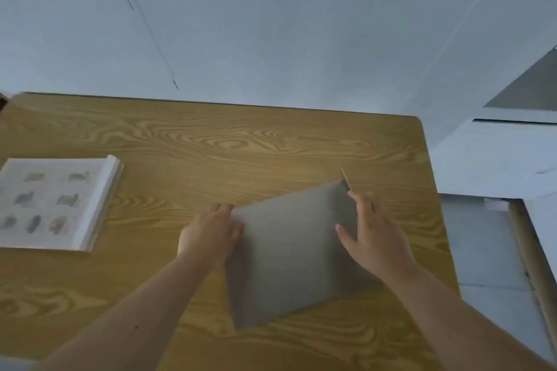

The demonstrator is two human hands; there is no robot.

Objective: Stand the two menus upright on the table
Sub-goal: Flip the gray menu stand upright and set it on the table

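A plain grey menu (289,253) is held on the wooden table (241,141), its back facing me and its top edge tilted away. My left hand (211,232) grips its left edge. My right hand (373,238) holds its right edge near the upper corner, thumb on the near face. A second menu (57,202), white with several small food pictures, lies flat at the table's left side, apart from both hands.
The table's far edge meets a pale grey wall (271,24). Past the table's right edge there is grey floor (482,250) and a pale ledge (497,156). Bare wood spans the table's middle and back.
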